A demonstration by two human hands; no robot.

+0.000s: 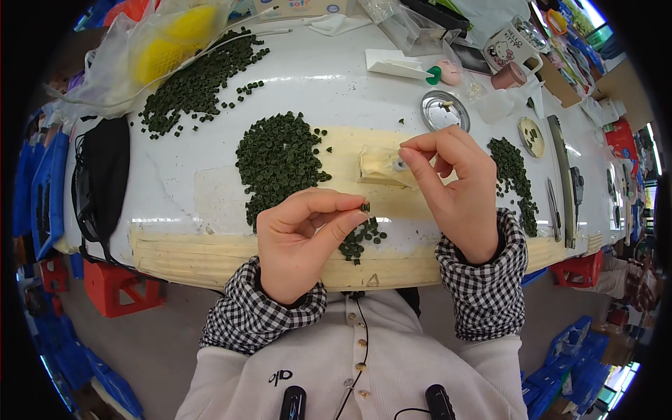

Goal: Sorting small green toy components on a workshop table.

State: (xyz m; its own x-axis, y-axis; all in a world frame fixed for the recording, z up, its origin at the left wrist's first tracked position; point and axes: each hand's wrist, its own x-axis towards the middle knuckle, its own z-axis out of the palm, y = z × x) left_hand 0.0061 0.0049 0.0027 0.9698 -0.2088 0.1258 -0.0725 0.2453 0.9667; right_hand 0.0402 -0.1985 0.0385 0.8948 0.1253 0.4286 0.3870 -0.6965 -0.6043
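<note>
My left hand (301, 234) pinches a small dark green round piece (365, 207) between thumb and forefinger, above the table's near part. To its right my right hand (455, 178) is raised with thumb and forefinger closed together; whatever is between the tips is too small to make out. Those fingertips are at the right end of a small cream block (381, 168) with a ragged, whitish top. A large heap of similar green pieces (276, 157) lies left of the block. A smaller scatter of green pieces (360, 241) lies just below my left fingertips.
More green pieces form heaps at the far left (203, 77) and on the right (512, 175). A round metal lid (445, 110), a shallow dish (531, 136), a white mug (514, 49) and tweezers (553, 210) lie around the right side. A black bag (105, 182) lies at the left.
</note>
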